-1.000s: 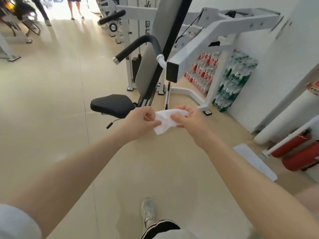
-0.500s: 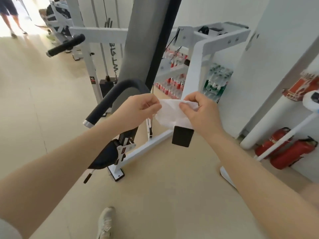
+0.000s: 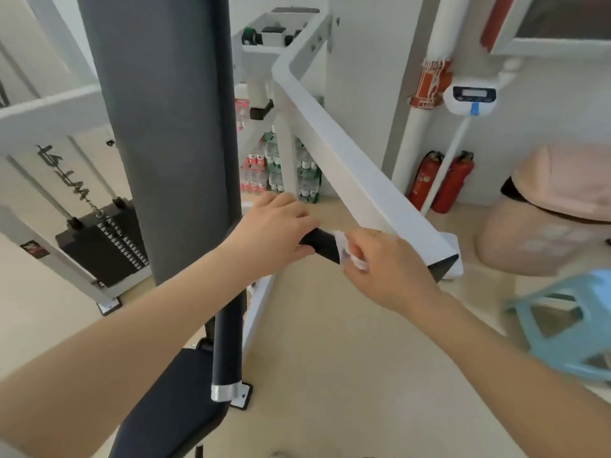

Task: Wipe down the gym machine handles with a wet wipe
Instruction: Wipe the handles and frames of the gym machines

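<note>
hands — two, one wipe, one handle

Black vertical lettering on the white machine frame, beside the weight stack, is too blurred to read.

The handle is gripped between left hand and right hand, with the wipe wrapped on it; the stool is parked right.

Probably a gym: a weight stack, padded machine seat, fire extinguishers.
</note>
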The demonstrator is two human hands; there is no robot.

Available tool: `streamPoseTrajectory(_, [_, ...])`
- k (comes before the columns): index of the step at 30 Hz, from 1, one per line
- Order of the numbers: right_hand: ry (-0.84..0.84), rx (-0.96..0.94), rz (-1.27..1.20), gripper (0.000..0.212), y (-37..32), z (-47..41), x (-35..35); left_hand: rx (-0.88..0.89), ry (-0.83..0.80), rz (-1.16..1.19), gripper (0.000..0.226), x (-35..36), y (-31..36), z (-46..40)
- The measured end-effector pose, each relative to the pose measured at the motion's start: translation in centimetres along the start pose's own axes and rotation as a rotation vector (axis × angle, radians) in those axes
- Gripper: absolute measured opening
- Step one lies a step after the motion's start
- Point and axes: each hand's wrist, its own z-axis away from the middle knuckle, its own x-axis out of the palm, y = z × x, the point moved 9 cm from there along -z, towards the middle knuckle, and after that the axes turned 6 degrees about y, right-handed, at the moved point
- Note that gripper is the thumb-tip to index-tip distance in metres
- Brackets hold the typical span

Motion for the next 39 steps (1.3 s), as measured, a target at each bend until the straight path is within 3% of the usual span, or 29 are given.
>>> streamPoseTrajectory(3, [0.127,0.128,-0.093,0.024,-1.0,1.4,0.7,0.025,0.061,0.069,0.025,0.5,-0.3,0.2])
streamPoseTrajectory(5, [0.170,0.134,-0.202,0.041,-2.3,1.5,1.3,0.052,0.087,0.083,0.030,0.3,-0.3,0.3])
streamPoseTrajectory(8, [0.191,0.117,-0.319,0.042,-2.2,2.1,1.3,0.073,0.111,0.101,0.030,0.5,-0.9,0.4])
streamPoseTrajectory(10, [0.192,0.185,-0.214,0.033,-0.4,2.4,1.1,0.122,0.171,0.108,0.017,0.4,-1.1,0.6])
streamPoseTrajectory(12, [0.243,0.168,-0.035,0.031,-0.3,2.2,0.8,0.122,0.117,0.155,0.029,1.0,-1.4,0.4])
streamPoseTrajectory(17, [0.308,-0.049,0.152,0.038,-4.2,-1.1,1.8,0.076,0.066,0.206,0.024,0.5,-2.2,-0.2])
streamPoseTrajectory(22, [0.259,-0.039,0.313,0.035,-1.9,1.6,1.3,0.026,-0.053,0.150,0.033,1.1,-2.6,-0.9])
streamPoseTrajectory(27, [0.265,-0.093,0.175,0.036,-4.5,-2.1,2.9,0.058,0.141,0.172,0.031,-0.3,-2.2,-0.1])
streamPoseTrajectory(33, [0.325,-0.061,0.277,0.037,-2.5,1.0,0.8,-0.047,-0.027,0.262,0.039,0.5,-2.9,-0.3])
streamPoseTrajectory(39, [0.273,-0.188,0.110,0.036,-5.5,-2.2,1.9,-0.088,-0.037,0.306,0.042,-0.6,-3.4,-0.2])
